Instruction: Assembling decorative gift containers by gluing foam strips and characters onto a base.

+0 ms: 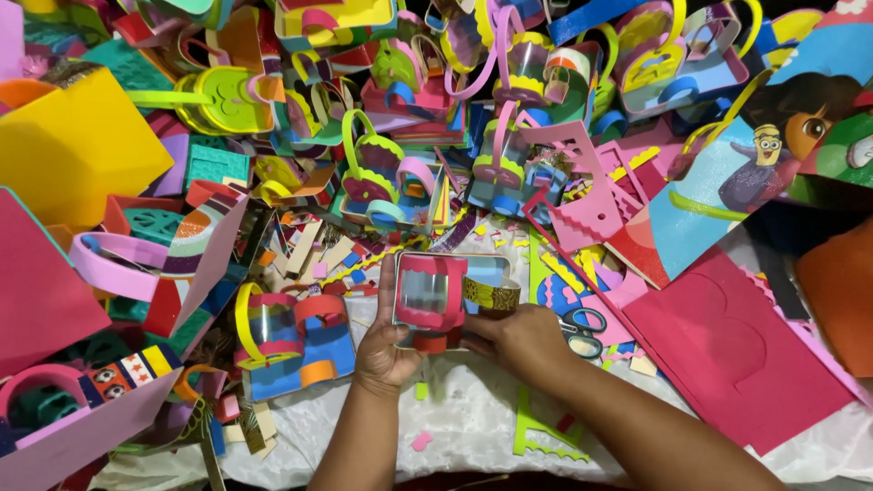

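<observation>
Amid foam scraps, left hand (386, 350) and right hand (518, 336) gripping pink foam basket (432, 295), clear window, gold glitter strip (491, 295)

Packaging in view: foam gift boxes and one printed sheet; no signs or screens.

A small gift box (430, 293) with pink bands and a clear front is held at centre. A yellow box (73, 145) is seen far left, a blue-and-orange box (300, 350) lower left. A cartoon-printed sheet (755, 155) is laid upper right; heaps of similar handled boxes are piled along the top.
</observation>
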